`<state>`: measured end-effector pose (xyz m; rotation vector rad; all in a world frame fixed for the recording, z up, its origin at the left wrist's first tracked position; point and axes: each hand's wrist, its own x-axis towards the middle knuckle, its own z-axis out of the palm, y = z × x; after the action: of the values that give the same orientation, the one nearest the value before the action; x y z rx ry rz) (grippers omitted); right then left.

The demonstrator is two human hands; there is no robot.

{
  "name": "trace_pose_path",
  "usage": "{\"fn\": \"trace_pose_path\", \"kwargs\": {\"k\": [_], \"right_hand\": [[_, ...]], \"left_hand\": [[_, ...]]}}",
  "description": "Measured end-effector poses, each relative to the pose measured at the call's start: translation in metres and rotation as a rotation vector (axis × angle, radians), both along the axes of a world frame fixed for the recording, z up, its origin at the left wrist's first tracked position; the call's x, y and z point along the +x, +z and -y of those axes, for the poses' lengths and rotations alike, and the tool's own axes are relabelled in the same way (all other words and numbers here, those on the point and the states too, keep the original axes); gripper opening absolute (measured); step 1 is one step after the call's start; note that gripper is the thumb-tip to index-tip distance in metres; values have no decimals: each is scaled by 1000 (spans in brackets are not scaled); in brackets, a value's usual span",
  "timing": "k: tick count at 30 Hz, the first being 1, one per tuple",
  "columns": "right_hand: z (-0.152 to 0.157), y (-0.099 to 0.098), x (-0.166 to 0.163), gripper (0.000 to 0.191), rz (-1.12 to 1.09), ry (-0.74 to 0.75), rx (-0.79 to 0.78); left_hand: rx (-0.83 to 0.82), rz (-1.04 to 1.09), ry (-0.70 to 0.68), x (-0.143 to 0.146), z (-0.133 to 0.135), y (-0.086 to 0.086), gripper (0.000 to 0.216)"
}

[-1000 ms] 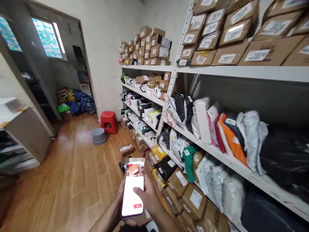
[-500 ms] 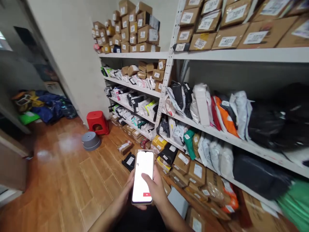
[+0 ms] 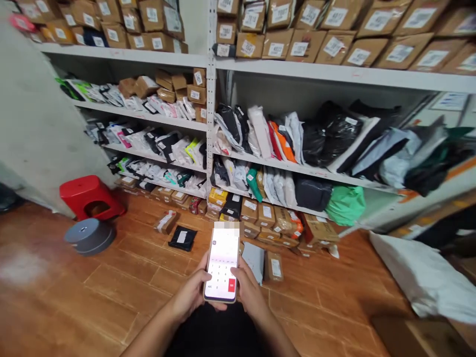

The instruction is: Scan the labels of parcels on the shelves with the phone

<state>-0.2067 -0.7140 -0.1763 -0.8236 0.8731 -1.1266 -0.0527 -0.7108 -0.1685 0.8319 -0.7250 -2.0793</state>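
A smartphone (image 3: 222,265) is held upright between both hands, low in the middle of the view. Its lit screen shows a number keypad with a red key at the lower right; the top of the screen is blurred out. My left hand (image 3: 194,290) wraps the phone's left edge, its thumb by the keys on that side. Around the right edge closes my right hand (image 3: 248,285), thumb over the right column of keys. Fingers of both hands are partly hidden behind the phone.
White shelving (image 3: 211,109) holds labelled boxes (image 3: 275,47) and bagged parcels (image 3: 260,131). On the wooden floor are a red stool (image 3: 89,196), a grey stool (image 3: 89,237), a black parcel (image 3: 183,239), cartons (image 3: 266,214) and, at right, a large white sack (image 3: 420,277).
My view has turned right, bringing more shelving and the white sack in. A keypad now fills the phone's lower screen, and my left thumb has come onto the phone's front edge.
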Motion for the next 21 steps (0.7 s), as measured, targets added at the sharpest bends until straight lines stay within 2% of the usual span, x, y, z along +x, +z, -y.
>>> {"fn": "trace_pose_path", "kwargs": {"k": [6, 11, 14, 21], "right_hand": [[-22, 8, -12, 44, -12, -87, -48], [-32, 7, -25, 41, -28, -143, -35], [-35, 3, -34, 43, -6, -207, -3], [-41, -7, -73, 29, 18, -391, 122]], "left_hand": [[56, 116, -67, -12, -5, 7, 90], [55, -24, -204, -19, -4, 3, 106], [64, -29, -279, -28, -2, 2, 115], [44, 58, -394, -77, 1, 0, 112]]}}
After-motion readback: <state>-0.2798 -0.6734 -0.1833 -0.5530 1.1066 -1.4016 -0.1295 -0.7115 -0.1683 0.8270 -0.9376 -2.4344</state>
